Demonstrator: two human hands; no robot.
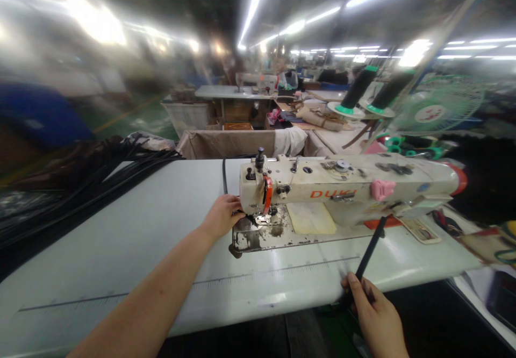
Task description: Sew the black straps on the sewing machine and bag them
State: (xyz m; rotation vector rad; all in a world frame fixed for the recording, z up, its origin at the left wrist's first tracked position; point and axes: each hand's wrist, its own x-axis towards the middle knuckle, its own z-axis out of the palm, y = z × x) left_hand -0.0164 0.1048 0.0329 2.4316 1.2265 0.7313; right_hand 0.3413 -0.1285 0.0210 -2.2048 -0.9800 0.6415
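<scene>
Close to us, our right hand (377, 312) pinches a black strap (371, 249) between thumb and fingers, near the front edge of the white sewing table (282, 288). The strap leans, and the hand hides its low end. A bit farther in, our left hand (221, 218) is at the head of the sewing machine (314, 180). Its fingertips are partly hidden, so we can't tell if they grip anything. Behind it, a thin dark strip (224, 176) lies on the table. The pile of black straps (48, 221) at the left is cut off. Past the machine we see two thread cones (360, 90) and a green fan (429, 113). The far left is too blurry to make out.
</scene>
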